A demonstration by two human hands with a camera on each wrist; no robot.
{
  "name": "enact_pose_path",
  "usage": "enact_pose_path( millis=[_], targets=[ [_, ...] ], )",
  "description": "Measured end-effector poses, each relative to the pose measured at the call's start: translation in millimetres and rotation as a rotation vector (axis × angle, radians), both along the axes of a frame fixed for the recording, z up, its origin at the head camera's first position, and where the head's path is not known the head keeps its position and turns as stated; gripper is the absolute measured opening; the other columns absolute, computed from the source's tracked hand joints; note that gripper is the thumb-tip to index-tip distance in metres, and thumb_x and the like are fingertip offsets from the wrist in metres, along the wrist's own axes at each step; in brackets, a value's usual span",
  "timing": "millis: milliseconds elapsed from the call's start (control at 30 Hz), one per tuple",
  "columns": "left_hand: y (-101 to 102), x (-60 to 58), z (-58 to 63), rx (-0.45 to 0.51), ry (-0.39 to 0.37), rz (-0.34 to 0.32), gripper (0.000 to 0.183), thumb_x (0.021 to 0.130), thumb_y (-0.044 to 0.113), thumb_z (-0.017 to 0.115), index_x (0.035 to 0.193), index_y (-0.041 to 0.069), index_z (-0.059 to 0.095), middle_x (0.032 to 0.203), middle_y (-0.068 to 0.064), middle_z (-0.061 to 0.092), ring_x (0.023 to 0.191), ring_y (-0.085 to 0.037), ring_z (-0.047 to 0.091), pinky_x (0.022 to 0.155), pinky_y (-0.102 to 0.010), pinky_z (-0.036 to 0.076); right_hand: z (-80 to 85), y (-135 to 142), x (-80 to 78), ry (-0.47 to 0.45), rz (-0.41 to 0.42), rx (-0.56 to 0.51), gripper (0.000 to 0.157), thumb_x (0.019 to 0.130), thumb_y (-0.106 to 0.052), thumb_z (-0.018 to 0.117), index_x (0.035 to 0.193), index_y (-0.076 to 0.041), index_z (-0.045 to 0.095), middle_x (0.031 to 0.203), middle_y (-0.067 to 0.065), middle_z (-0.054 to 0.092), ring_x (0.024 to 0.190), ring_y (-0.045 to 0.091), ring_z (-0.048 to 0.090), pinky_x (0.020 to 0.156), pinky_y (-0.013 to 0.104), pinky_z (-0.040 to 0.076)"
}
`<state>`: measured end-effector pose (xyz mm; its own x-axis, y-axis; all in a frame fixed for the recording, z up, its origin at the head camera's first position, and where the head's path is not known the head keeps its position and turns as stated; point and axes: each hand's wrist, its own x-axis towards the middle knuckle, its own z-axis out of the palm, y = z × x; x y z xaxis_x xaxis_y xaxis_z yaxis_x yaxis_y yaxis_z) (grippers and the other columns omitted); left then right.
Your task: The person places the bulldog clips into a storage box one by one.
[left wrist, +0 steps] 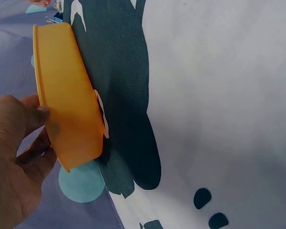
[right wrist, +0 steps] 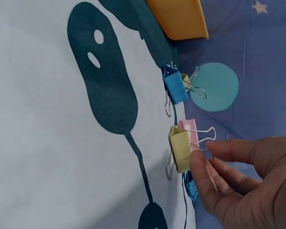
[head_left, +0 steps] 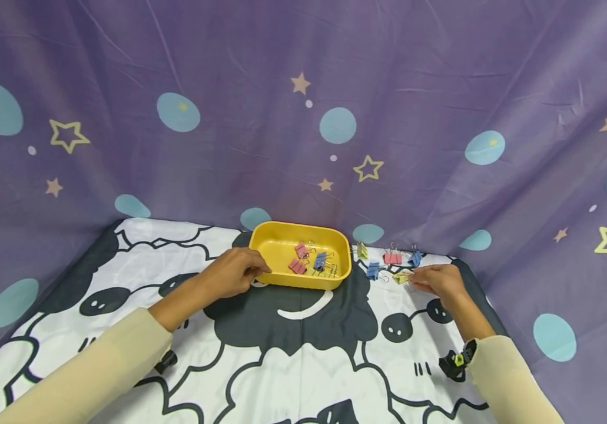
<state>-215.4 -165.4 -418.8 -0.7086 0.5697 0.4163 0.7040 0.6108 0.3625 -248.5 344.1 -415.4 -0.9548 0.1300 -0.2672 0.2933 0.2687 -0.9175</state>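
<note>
Within the right hand [head_left: 442, 280], a yellow binder clip [right wrist: 181, 150] over cartoon-printed cloth [right wrist: 47, 133].

The person wears cream sleeves [head_left: 91, 368] and black wrist devices [head_left: 450, 365].

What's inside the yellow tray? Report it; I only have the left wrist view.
Observer: Pink clips and at least one blue clip lie in it.
Operator: Now tell me what the right hand has.
Observer: It pinches a yellow clip by a wire handle.
Operator: Name what's just beyond that one.
Observer: A pink clip, outside the tray.
</note>
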Motion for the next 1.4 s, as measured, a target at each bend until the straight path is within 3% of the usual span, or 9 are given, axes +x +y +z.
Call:
enact_pose_path(
  millis=[433,667,933,1100,1400],
  targets=[
    [3,-0.8,-0.3,0.008,0.014,-0.010,0.023,0.096,-0.008,0.077,0.105,0.008,0.090,0.103,-0.005,0.086,0.093,-0.022,0.080,0.085,-0.042,0.067,8.9,17,-0.8,-0.068,-0.028,-0.110,0.044,0.104,0.013,0.063,0.145,0.027,0.056,0.085,-0.001,0.081,0.077,0.007,0.080,0.080,0.025,0.069],
    [1,-1.6,-2.6,-0.006,0.039,-0.004,0.023,0.096,-0.008,0.078,0.105,0.009,0.090,0.100,-0.003,0.085,0.088,-0.017,0.075,0.080,-0.037,0.063,19.8,20,-5.9,-0.030,0.002,-0.138,0.041,0.104,0.014,0.064,0.142,0.026,0.060,0.085,0.000,0.082,0.079,0.009,0.082,0.081,0.026,0.069],
    [0,-0.5,-4.6,-0.042,0.075,0.013,0.024,0.096,-0.007,0.078,0.107,0.011,0.090,0.097,-0.001,0.081,0.083,-0.012,0.068,0.077,-0.035,0.061,32.7,9,-12.7,-0.002,0.079,-0.132,0.051,0.106,0.012,0.061,0.154,0.026,0.048,0.087,-0.004,0.081,0.084,0.006,0.082,0.085,0.025,0.068],
    [-4,-1.2,-6.8,-0.117,0.139,0.017,0.025,0.097,-0.001,0.083,0.112,0.017,0.091,0.102,0.003,0.081,0.088,-0.013,0.070,0.078,-0.036,0.063,39.4,-4,-18.0,0.015,0.101,-0.141,0.051,0.106,0.012,0.061,0.153,0.026,0.048,0.090,0.000,0.082,0.083,0.005,0.081,0.084,0.023,0.068],
    [-19,-5.6,-14.7,-0.167,0.329,-0.100,0.035,0.091,0.001,0.090,0.121,0.019,0.089,0.112,0.002,0.083,0.104,-0.019,0.074,0.084,-0.037,0.068,49.4,-41,-27.5,0.050,0.148,-0.113,0.048,0.107,0.009,0.063,0.151,0.023,0.054,0.094,-0.003,0.083,0.087,0.003,0.080,0.090,0.025,0.067]
  ],
)
